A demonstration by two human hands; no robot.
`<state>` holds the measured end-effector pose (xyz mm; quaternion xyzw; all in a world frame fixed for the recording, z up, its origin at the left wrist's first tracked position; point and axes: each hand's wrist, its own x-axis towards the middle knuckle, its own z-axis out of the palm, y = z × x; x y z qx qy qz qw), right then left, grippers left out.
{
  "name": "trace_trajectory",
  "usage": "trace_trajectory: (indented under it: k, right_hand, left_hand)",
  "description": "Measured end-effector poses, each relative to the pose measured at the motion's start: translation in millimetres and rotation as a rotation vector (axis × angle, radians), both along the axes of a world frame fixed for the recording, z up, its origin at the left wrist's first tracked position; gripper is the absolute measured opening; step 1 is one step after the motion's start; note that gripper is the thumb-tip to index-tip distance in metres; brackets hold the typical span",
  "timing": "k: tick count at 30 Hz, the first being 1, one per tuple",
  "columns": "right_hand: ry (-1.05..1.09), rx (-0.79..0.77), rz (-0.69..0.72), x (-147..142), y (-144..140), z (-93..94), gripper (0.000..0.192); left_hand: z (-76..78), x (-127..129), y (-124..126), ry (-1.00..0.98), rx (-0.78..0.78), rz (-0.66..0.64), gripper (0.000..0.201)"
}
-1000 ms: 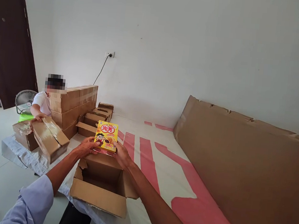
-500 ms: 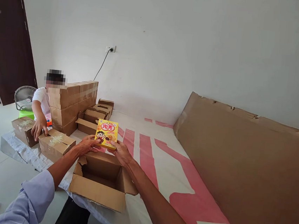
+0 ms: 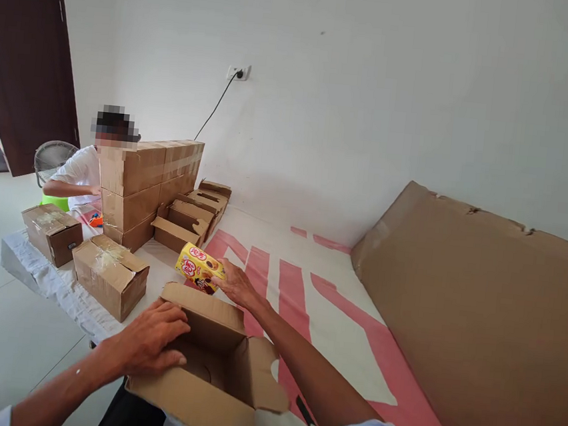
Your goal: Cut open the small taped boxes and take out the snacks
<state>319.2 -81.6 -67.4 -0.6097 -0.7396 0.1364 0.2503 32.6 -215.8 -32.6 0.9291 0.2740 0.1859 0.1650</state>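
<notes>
An open cardboard box (image 3: 211, 393) stands in front of me with its flaps folded outward. My left hand (image 3: 154, 338) grips its left end, fingers and thumb curled over the edge into the box. Beyond the far flap, my right hand (image 3: 234, 282) holds a yellow snack box (image 3: 198, 266) by its right end, tilted in the air. That snack box has red and white lettering and pictures of round puffs. Inside the cardboard box, the visible part of the floor is bare.
Two taped cartons (image 3: 110, 273) lie left on the cloth-covered table (image 3: 332, 341). Stacked cartons (image 3: 133, 188) and several open boxes (image 3: 188, 217) stand behind. Past the stack sits another person (image 3: 79, 173). A large cardboard sheet (image 3: 479, 325) leans at the right.
My left hand has let go of the snack box and moved down to the cardboard box. The right hand has turned the snack box. The other person's hand has withdrawn from the taped carton.
</notes>
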Motion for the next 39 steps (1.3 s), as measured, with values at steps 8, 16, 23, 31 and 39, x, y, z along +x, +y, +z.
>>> trace_trajectory:
  k: [8,16,23,31,39]
  right_hand:
    - [-0.117,-0.023,-0.017,-54,75,-19.7,0.031]
    - [-0.211,-0.027,-0.184,-91,121,-26.9,0.046]
    - [-0.213,-0.087,-0.196,-90,113,-16.2,0.063]
    - [0.095,-0.180,-0.176,-29,68,10.4,0.023]
    - [0.702,-0.099,-0.193,26,-76,-4.6,0.040]
  left_hand:
    - [-17.9,-30,-35,-0.069,-0.142,0.075,0.043]
    - [-22.1,-36,-28,-0.021,-0.086,0.092,0.032]
    - [-16.9,-33,-28,-0.062,-0.039,0.109,0.020]
    - [-10.1,-30,-29,0.075,0.009,0.168,0.017]
    - [-3.0,-5,-37,0.309,0.070,0.297,0.014]
